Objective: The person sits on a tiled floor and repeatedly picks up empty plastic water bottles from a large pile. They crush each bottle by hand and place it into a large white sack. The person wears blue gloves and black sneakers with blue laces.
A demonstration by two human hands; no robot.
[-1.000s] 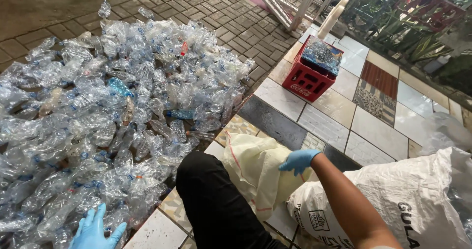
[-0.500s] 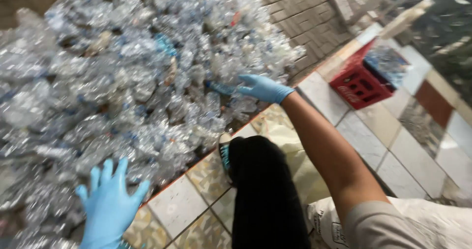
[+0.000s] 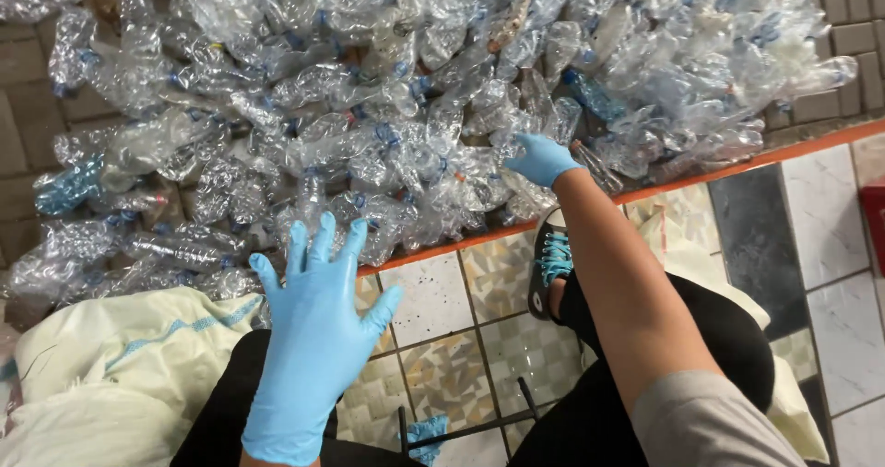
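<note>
Crushed clear plastic bottles [image 3: 387, 107] lay heaped on the brick paving beyond the orange tile edge [image 3: 737, 167]. Right hand [image 3: 542, 159] in a blue glove reached into the pile, fingers curled onto a bottle, though whether it gripped was unclear. Left hand [image 3: 318, 324], gloved too, hovered with fingers spread above a pale woven sack [image 3: 111, 366].

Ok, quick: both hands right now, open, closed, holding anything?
Left hand: open, fingers spread, holding nothing, above the tiled floor.
Right hand: reaching into the pile of crushed plastic bottles; grip cannot be told.

Blue disposable glove on left hand [image 3: 318, 333] and right hand [image 3: 542, 159], grey short sleeve [image 3: 714, 421], black trousers [image 3: 710, 338], black sneaker [image 3: 550, 260] with blue laces
</note>
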